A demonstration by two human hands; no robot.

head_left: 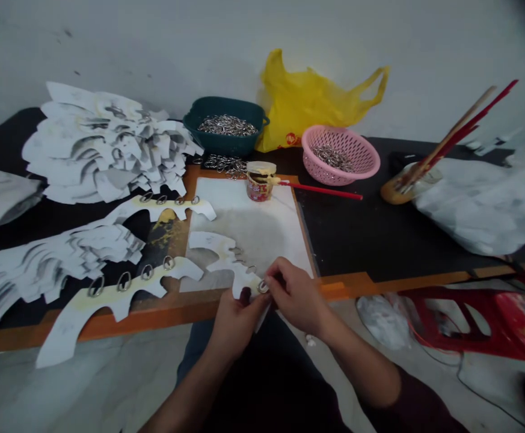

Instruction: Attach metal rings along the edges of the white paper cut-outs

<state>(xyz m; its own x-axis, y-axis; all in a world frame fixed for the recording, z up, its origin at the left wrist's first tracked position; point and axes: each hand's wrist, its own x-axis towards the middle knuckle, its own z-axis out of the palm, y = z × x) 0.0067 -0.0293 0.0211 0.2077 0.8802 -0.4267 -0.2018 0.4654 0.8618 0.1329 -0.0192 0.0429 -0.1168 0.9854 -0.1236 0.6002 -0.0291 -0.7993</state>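
Observation:
Over the table's front edge, my left hand (pixel 235 322) is closed on a white curved cut-out piece (pixel 212 242), thumb on top. Several metal rings stand in a row along that piece. My right hand (pixel 294 294) pinches a metal ring (pixel 263 287) at the near end of the same piece; its fingertips partly hide the ring. To the left, a finished-looking white strip (pixel 82 310) with several upright rings overhangs the table edge. Another ringed strip (pixel 163 208) lies behind it, beside a yellowish glue smear (pixel 165 231).
Stacked white cut-outs (pixel 104 144) fill the back left. A green basket (pixel 226 141) and a pink basket (pixel 341 157) hold metal rings. Between them stand a glue jar (pixel 260 189) with a red stick (pixel 320 190) and a yellow bag (pixel 307 99). A red stool (pixel 478 322) is right.

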